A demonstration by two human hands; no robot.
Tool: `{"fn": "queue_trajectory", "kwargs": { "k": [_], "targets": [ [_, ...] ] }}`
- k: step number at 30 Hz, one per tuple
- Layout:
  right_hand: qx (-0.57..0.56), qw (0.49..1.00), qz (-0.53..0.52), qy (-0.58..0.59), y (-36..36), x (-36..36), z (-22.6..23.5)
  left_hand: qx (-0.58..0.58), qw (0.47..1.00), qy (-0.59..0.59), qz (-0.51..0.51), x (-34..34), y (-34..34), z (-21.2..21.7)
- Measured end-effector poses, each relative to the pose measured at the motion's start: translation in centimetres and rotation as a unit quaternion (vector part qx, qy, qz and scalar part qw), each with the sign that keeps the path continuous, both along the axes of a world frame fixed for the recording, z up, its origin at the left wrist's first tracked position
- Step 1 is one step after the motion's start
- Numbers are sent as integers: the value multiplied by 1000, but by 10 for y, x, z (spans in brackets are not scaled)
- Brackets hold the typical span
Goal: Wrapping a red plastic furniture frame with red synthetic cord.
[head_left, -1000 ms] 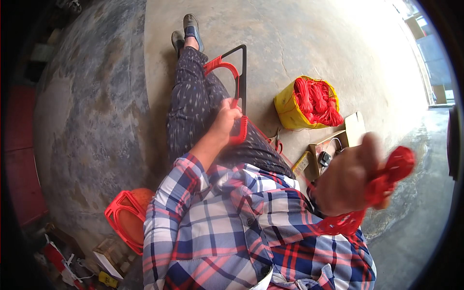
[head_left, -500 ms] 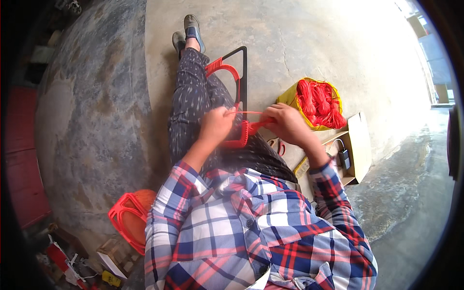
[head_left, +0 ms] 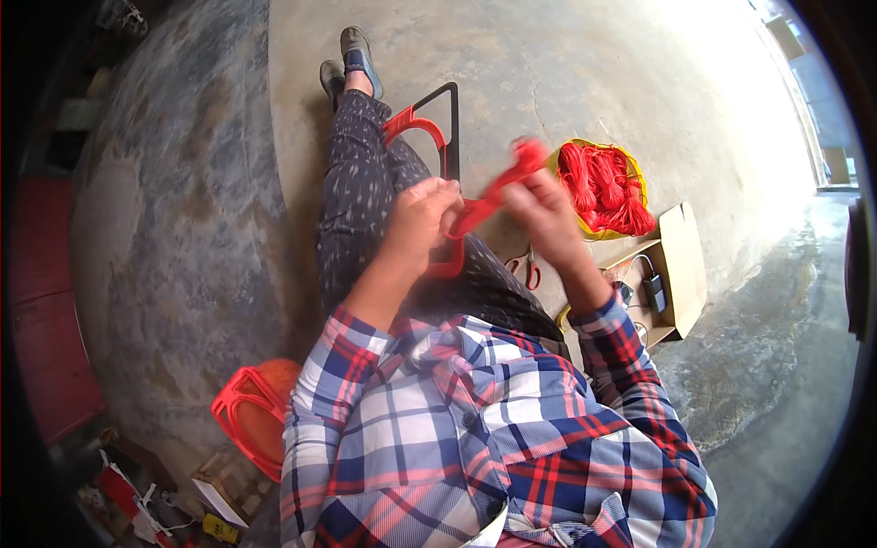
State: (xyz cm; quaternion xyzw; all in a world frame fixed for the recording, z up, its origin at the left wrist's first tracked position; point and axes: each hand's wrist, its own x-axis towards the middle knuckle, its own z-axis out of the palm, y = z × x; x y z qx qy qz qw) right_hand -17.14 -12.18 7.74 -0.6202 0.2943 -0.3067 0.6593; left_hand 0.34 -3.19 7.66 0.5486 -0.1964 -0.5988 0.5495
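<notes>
"Well, what could go wrong from here, if we look from left to right?"

"The left grip [head_left: 422,215] is curled shut on the lower end of the red cord bundle [head_left: 493,194], it seems to me. If these fingers loosen too early, the cord could slip and lose its order. Just behind is the red and black frame [head_left: 454,128], which lies over the dark patterned trousers [head_left: 356,173]. A leg that shifts could tilt it, I think, and a loop could catch on its red end."

"And the right side?"

"The bundle stretches slantwise, above the lap, from the left grip to the right grip [head_left: 551,215]. This one appears closed around the upper part, but it is blurred, so I cannot tell each finger. A quick pull there could tighten a knot. The scissors [head_left: 533,272] lie beside the thigh; a loose strand could catch on them."

"Now, how is the room?"

"At the far left stands a dark red panel [head_left: 41,310], then a red plastic openwork piece [head_left: 231,384]. The concrete floor [head_left: 475,55] is mottled grey first, and paler after a seam. To the right there is a yellow bag [head_left: 607,236] with red cord skeins [head_left: 598,178], then an open cardboard box [head_left: 683,247] with a black device [head_left: 654,293], and finally, a bright opening [head_left: 822,119]."
</notes>
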Motion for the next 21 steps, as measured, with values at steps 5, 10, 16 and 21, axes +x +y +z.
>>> {"fn": "queue_trajectory", "kwargs": {
  "k": [5,10,16,21],
  "targets": [
    [190,946,13,-261,-6,-52,61,-28,981,-187,40,3,3,-71],
    [133,975,23,-179,28,-106,92,41,995,-47,79,-6,0,-71],
    [165,962,-216,-34,2,-129,43,21,993,-31,108,-11,7,-63],
    [338,924,-139,-118,21,-85,-6,-209,835,-509,-12,-29,21,-19]
  ]
}}
